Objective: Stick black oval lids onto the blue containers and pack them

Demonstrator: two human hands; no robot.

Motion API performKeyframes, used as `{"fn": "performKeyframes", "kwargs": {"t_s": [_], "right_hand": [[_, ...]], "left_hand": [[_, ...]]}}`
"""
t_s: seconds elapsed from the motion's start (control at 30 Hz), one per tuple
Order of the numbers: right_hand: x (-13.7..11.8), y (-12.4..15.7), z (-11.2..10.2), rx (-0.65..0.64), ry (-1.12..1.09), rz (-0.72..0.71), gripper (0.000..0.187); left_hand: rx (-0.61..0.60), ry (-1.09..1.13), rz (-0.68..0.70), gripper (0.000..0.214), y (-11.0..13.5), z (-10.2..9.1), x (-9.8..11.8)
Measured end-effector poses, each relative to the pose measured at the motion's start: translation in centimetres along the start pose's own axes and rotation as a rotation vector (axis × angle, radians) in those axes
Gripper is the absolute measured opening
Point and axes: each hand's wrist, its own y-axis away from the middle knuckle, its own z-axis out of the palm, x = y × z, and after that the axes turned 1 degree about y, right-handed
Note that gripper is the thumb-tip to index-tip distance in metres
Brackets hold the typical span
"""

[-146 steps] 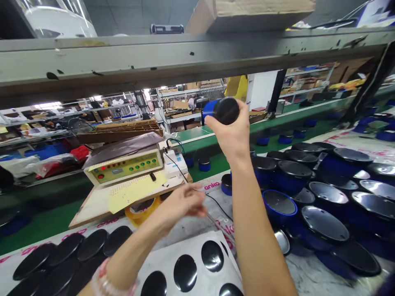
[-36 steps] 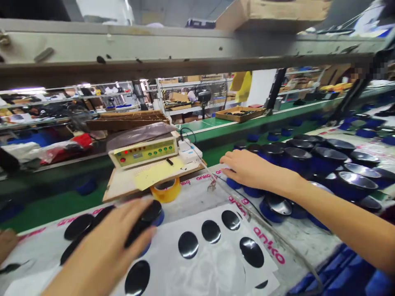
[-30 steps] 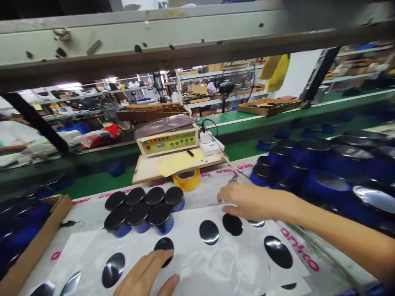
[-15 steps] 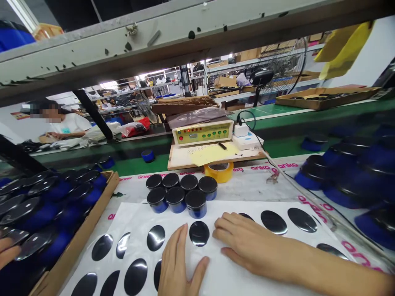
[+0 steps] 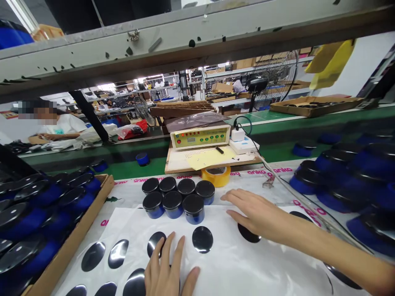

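A white sheet bearing several shiny black round stickers lies before me. My left hand rests on it with fingers spread, the fingertips reaching over the lower edge of one sticker. Just to the right is another black sticker, uncovered. My right hand hovers over or lies on the sheet's far part, fingers stretched and nothing visible in them; it partly hides a sticker. Beyond the sheet, several round blue containers with black tops stand in two rows, close to my right fingertips.
A cardboard tray full of blue containers borders the left. More blue containers crowd the right, beside a white cable. Behind are yellow tape, a control box and a green belt. A shelf beam crosses overhead; a person sits far left.
My right hand has moved away from the middle sticker, up toward the containers, and its fingers have straightened. My left hand has shifted left and its fingers have spread.
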Motion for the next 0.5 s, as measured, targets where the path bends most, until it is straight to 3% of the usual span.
{"fn": "performKeyframes", "kwargs": {"t_s": [0.13,0.23,0.33,0.5], "right_hand": [[-0.9,-0.4,0.3,-0.080,-0.136,-0.025,0.019],[-3.0,0.0,1.1,-0.223,-0.348,-0.115,0.021],[-4.7,-0.6,2.2,-0.269,-0.295,-0.193,0.020],[-4.6,-3.1,2.8,-0.445,-0.304,-0.212,0.030]], "left_hand": [[0.037,0.099,0.020,0.047,-0.3,0.9,0.4],[0.017,0.208,0.046,0.073,-0.1,1.7,0.6],[-0.043,0.267,0.001,0.100,0.2,1.9,0.9],[-0.071,0.314,-0.059,0.115,0.5,2.1,1.1]]}}
